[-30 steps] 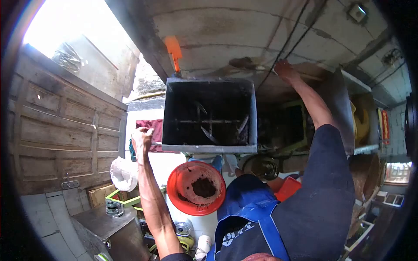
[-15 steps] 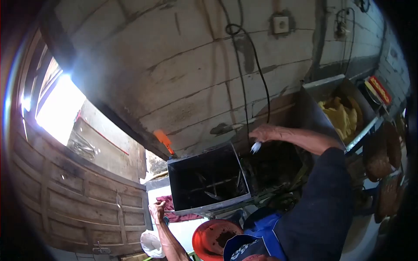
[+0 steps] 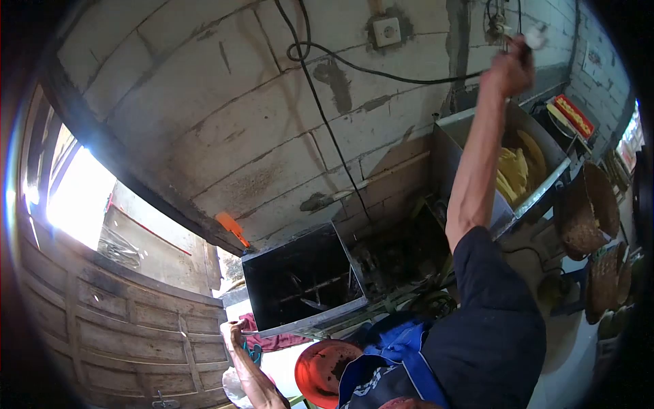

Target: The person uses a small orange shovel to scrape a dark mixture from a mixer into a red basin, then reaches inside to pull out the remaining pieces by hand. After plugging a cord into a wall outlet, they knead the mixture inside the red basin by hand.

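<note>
Raised high against the wall, my right hand [image 3: 507, 73] is closed on a black cord [image 3: 415, 80] that runs to it from a loop on the wall. A blurred white end [image 3: 536, 37], which looks like a plug, sticks out past my fingers. My left hand [image 3: 233, 332] is down at the lower left, its fingers closed around the end of a thin bar [image 3: 251, 332] at the front corner of a dark open metal box [image 3: 310, 319]. Several metal pieces lie inside the box.
A wall socket [image 3: 387, 31] is set in the block wall. An orange-handled tool [image 3: 232, 228] stands behind the box. A red basin [image 3: 317, 371] sits in front. On the right are a metal bin [image 3: 446, 146] with yellow material [image 3: 512, 174] and a woven basket [image 3: 579, 228].
My right hand has swung up and to the right from beside the metal box, pulling the black cord sideways along the wall. My left hand stays at the box's corner. The view has shifted right.
</note>
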Motion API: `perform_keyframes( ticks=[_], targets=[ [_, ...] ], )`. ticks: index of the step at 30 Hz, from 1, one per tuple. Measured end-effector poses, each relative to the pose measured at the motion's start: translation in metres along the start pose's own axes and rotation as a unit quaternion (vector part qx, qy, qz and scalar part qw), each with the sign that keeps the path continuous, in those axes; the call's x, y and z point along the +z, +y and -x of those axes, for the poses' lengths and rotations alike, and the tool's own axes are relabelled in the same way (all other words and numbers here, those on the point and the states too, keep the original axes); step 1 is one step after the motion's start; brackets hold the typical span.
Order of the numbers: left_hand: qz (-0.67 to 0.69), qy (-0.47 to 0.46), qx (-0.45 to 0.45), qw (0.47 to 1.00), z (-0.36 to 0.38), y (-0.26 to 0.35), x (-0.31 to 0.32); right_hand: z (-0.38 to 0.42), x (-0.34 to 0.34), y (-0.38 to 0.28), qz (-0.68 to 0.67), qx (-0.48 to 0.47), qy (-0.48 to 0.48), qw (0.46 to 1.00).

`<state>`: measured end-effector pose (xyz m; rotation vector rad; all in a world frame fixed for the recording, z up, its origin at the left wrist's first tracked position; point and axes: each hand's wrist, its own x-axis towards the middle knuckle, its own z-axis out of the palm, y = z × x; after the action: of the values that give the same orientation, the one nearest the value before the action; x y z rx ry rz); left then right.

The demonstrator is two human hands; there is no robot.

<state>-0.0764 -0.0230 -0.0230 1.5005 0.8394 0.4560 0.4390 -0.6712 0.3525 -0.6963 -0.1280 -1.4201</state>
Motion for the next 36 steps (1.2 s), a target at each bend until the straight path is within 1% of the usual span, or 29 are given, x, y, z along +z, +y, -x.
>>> perform_keyframes(
  ticks=[1,2,3,4,6,7,9,10,11,12,13,14,15,16,18,21,22,24,25,26,27,28,29,31,32,33,34,35,36],
  targets=[
    [0.037,-0.007,-0.009,0.999,0.007,-0.002,-0.001,-0.005,0.004,0.026,0.002,-0.002,0.005,1.0],
    [0.068,-0.015,-0.017,0.997,0.012,-0.003,0.0,-0.007,0.006,0.059,0.134,-0.076,-0.018,0.988],
    [0.093,-0.02,-0.023,0.995,0.016,-0.003,-0.001,-0.005,0.008,0.069,0.262,-0.146,-0.039,0.953],
    [0.116,-0.028,-0.03,0.992,0.015,-0.002,0.001,-0.002,0.009,0.079,0.262,-0.145,-0.037,0.953],
    [0.146,-0.029,-0.035,0.988,0.022,-0.001,0.0,0.016,0.026,0.084,0.105,-0.229,0.009,0.968],
    [0.158,-0.033,-0.036,0.986,0.02,0.002,0.001,0.02,0.028,0.085,0.102,-0.227,0.012,0.968],
    [0.185,-0.043,-0.041,0.981,0.015,0.007,0.007,0.027,0.024,0.087,0.154,-0.218,-0.065,0.962],
    [0.199,-0.045,-0.045,0.978,0.013,0.01,0.008,0.032,0.029,0.09,0.153,-0.218,-0.063,0.962],
    [0.214,-0.048,-0.045,0.975,0.011,0.012,0.01,0.041,0.036,0.094,0.286,-0.202,-0.09,0.932],
    [0.228,-0.055,-0.047,0.971,0.01,0.014,0.012,0.049,0.039,0.099,0.413,-0.181,-0.116,0.885],
    [0.239,-0.058,-0.05,0.968,0.01,0.016,0.013,0.053,0.039,0.109,0.415,-0.18,-0.114,0.884],
    [0.248,-0.06,-0.052,0.965,0.011,0.016,0.013,0.059,0.042,0.117,0.447,-0.076,-0.229,0.861],
    [0.259,-0.061,-0.054,0.963,0.012,0.017,0.013,0.062,0.044,0.123,0.467,0.029,-0.338,0.817],
    [0.269,-0.063,-0.056,0.959,0.013,0.017,0.013,0.064,0.04,0.128,0.466,0.029,-0.34,0.816],
    [0.293,-0.065,-0.058,0.952,0.013,0.017,0.016,0.073,0.041,0.114,0.429,0.018,-0.307,0.849],
    [0.329,-0.068,-0.063,0.94,0.014,0.021,0.02,0.075,0.04,0.086,0.397,0.023,-0.293,0.869],
    [0.337,-0.071,-0.064,0.937,0.012,0.022,0.021,0.075,0.039,0.094,0.398,0.022,-0.294,0.869],
    [0.309,-0.061,-0.061,0.947,0.0,0.007,0.019,0.07,0.043,0.122,0.396,-0.071,-0.231,0.886],
    [0.278,-0.052,-0.057,0.957,-0.002,0.004,0.018,0.065,0.049,0.124,0.395,-0.072,-0.234,0.885],
    [0.281,-0.05,-0.058,0.957,-0.004,0.004,0.012,0.059,0.054,0.126,0.44,-0.042,-0.288,0.85],
    [0.212,-0.092,-0.037,0.972,-0.003,0.012,0.011,0.054,0.059,0.131,0.482,-0.012,-0.339,0.808],
    [0.141,-0.135,-0.016,0.981,-0.001,0.021,0.011,0.052,0.062,0.137,0.483,-0.012,-0.341,0.807],
    [0.143,-0.135,-0.016,0.98,0.0,0.031,0.015,0.049,0.065,0.149,0.483,-0.011,-0.36,0.799],
    [0.015,-0.085,-0.127,0.988,0.0,0.049,0.022,0.043,0.074,0.159,0.481,-0.012,-0.378,0.791],
    [0.016,-0.084,-0.128,0.988,-0.002,0.041,0.017,0.042,0.078,0.163,0.484,-0.024,-0.415,0.77],
    [0.057,-0.089,-0.115,0.988,-0.003,0.031,0.012,0.04,0.081,0.168,0.486,-0.035,-0.452,0.748],
    [0.099,-0.094,-0.102,0.985,-0.006,0.02,0.007,0.04,0.087,0.175,0.485,-0.036,-0.453,0.747],
    [0.1,-0.094,-0.104,0.985,0.002,0.026,0.016,0.041,0.09,0.188,0.515,-0.072,-0.46,0.72],
    [0.148,-0.078,-0.055,0.984,0.016,0.041,0.033,0.043,0.092,0.203,0.543,-0.107,-0.466,0.69]
  ],
)
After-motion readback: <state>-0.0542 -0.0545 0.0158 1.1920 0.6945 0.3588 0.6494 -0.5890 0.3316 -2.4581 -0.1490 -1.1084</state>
